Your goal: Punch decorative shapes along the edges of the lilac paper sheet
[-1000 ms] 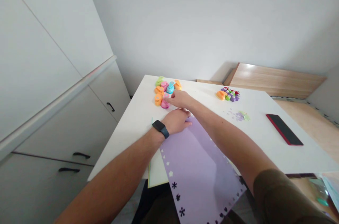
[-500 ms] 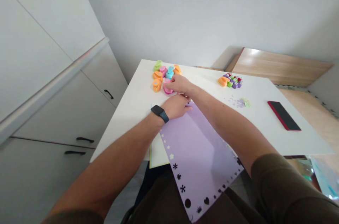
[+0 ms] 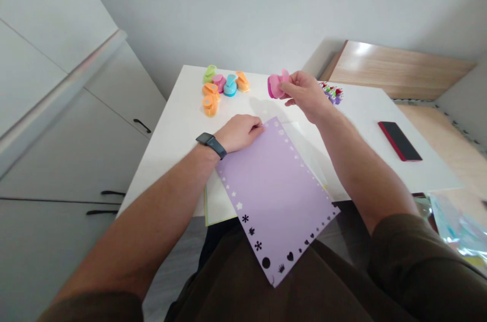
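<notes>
A lilac sheet of paper (image 3: 274,185) with punched shapes along its edges lies on the white table (image 3: 178,124), its near end hanging over my lap. My left hand (image 3: 239,132), with a dark watch on the wrist, rests curled on the sheet's far left corner and pins it down. My right hand (image 3: 304,91) is raised above the table and pinches a pink craft punch (image 3: 276,84). A group of punches (image 3: 222,86) in orange, green, pink and blue stands at the table's far left.
A cluster of small punches (image 3: 333,94) sits behind my right hand. A dark phone (image 3: 399,140) lies at the right. White cabinets (image 3: 57,109) flank the left, a wooden board (image 3: 403,71) leans at the back, and a plastic bag (image 3: 456,230) is lower right.
My right hand has picked the pink punch out of the group at the far left and lifted it to the right. The left hand stays on the sheet.
</notes>
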Demonstrator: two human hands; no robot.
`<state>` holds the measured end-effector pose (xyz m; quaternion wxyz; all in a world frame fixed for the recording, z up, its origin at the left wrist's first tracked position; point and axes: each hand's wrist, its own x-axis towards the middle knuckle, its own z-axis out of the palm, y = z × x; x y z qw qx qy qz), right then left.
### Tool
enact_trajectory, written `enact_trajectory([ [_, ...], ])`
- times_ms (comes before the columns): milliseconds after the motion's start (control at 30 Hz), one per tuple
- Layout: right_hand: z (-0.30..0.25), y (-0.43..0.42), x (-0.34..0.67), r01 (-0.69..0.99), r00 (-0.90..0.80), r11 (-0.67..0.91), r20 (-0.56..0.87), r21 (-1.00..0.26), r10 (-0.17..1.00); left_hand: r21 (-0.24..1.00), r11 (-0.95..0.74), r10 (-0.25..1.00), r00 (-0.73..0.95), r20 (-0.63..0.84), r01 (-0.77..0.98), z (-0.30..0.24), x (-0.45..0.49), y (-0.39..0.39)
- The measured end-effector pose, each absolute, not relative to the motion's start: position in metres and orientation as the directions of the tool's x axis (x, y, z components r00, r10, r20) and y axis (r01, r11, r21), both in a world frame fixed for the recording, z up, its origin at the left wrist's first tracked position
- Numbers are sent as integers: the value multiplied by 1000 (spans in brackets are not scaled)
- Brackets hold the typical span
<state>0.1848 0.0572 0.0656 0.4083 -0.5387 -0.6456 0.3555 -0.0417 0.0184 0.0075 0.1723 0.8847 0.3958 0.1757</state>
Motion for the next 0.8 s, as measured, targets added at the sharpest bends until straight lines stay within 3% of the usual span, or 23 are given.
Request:
enact_trajectory([
  [333,28,25,246,183,-26,91,88,-979,996,739,-410,840,538,77,535,21,-50,19],
  [467,11,21,250,107,-43,90,86,-990,995,924,-80,867,483,-121,375,20,-52,23],
  [600,4,17,250,146,-34,97,93,-985,995,949,162,832,479,-278,269,14,-55,29],
  [800,6,11,249,189,-30,106,103,-976,994,942,201,829,465,-310,271,12,-57,31],
])
